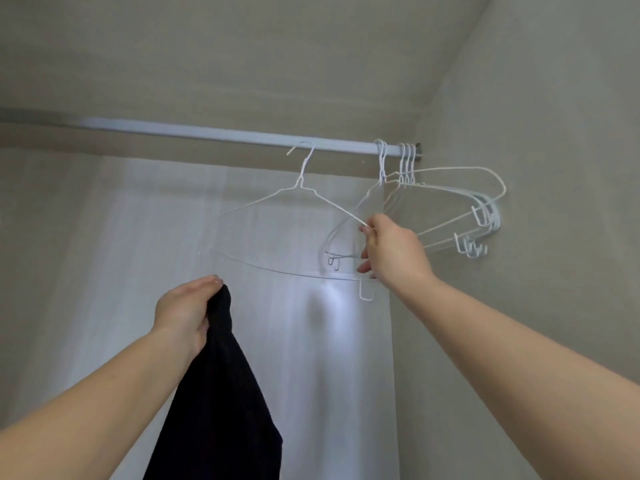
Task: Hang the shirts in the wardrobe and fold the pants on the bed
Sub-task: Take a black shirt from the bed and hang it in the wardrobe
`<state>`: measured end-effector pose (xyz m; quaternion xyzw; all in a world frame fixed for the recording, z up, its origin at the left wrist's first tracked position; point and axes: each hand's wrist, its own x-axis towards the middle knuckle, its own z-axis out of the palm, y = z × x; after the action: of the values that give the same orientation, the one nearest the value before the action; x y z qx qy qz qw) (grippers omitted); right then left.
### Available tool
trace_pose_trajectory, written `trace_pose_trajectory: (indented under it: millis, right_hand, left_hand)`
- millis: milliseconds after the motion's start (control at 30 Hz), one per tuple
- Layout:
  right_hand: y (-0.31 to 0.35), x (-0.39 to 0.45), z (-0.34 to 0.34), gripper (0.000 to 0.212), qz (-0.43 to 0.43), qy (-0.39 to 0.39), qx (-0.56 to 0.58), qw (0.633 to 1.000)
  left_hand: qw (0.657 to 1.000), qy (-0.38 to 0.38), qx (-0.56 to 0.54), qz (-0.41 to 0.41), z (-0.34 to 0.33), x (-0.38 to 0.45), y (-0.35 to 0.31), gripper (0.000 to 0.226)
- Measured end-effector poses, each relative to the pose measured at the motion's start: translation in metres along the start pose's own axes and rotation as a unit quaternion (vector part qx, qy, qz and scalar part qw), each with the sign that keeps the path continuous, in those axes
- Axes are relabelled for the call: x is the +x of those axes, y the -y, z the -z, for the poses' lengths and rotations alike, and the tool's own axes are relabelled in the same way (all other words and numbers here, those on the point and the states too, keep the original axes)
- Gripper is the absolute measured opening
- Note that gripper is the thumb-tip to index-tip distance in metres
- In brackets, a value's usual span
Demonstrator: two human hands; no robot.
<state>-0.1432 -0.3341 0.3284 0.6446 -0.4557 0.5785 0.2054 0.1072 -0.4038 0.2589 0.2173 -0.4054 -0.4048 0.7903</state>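
I look up into a wardrobe. My left hand (188, 311) grips the top of a black garment (218, 393) that hangs down to the bottom edge of the view. My right hand (389, 251) holds the right end of a thin white wire hanger (277, 199). That hanger's hook sits at the white rail (207, 133), tilted; I cannot tell whether it rests on it.
Several more white hangers (460, 209) hang bunched at the rail's right end, close to the grey side wall (554, 168). A pale back panel (156, 237) lies behind the rail. The left stretch of the rail carries nothing.
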Motion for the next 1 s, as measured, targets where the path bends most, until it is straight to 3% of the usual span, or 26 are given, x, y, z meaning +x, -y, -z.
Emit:
trace_pose_trajectory:
  millis: [167,267,333,400,467,533,633,800,867,1000]
  right_hand:
    - [-0.014,-0.065,-0.037,0.02,0.009,0.101,-0.008,0.995]
    - [-0.025,-0.1,-0.058,0.016,0.025,0.136,-0.033,0.99]
    - [-0.032,-0.119,-0.068,0.014,0.03,0.15,-0.04,0.987]
    - [-0.035,-0.135,-0.077,0.014,0.029,0.166,-0.036,0.985]
    - [-0.034,-0.149,-0.083,0.017,0.022,0.183,-0.028,0.982]
    - [-0.032,-0.159,-0.088,0.018,0.003,0.195,-0.006,0.981]
    - [-0.031,-0.169,-0.093,0.018,-0.029,0.202,0.039,0.978]
    - [-0.03,-0.183,-0.095,0.017,-0.041,0.212,0.077,0.973]
    - [-0.028,-0.186,-0.094,0.017,-0.042,0.214,0.092,0.972]
    - [-0.024,-0.193,-0.092,0.017,-0.046,0.21,0.114,0.97]
  left_hand:
    - [0.985,0.016,0.168,0.021,0.041,0.004,0.011,0.011]
    - [0.933,0.05,0.355,-0.031,0.071,0.002,0.02,0.015]
    - [0.849,0.102,0.512,-0.082,0.088,-0.001,0.023,0.012]
    - [0.744,0.161,0.638,-0.116,0.104,-0.002,0.025,0.014]
    - [0.632,0.219,0.732,-0.127,0.117,-0.004,0.024,0.018]
    - [0.545,0.255,0.789,-0.12,0.131,-0.001,0.02,0.022]
    - [0.434,0.261,0.856,-0.102,0.146,0.003,0.01,0.03]
    - [0.321,0.2,0.924,-0.062,0.164,-0.001,-0.007,0.015]
    - [0.299,0.167,0.938,-0.055,0.176,0.002,-0.008,0.014]
    - [0.346,0.126,0.929,-0.027,0.199,0.012,-0.009,0.035]
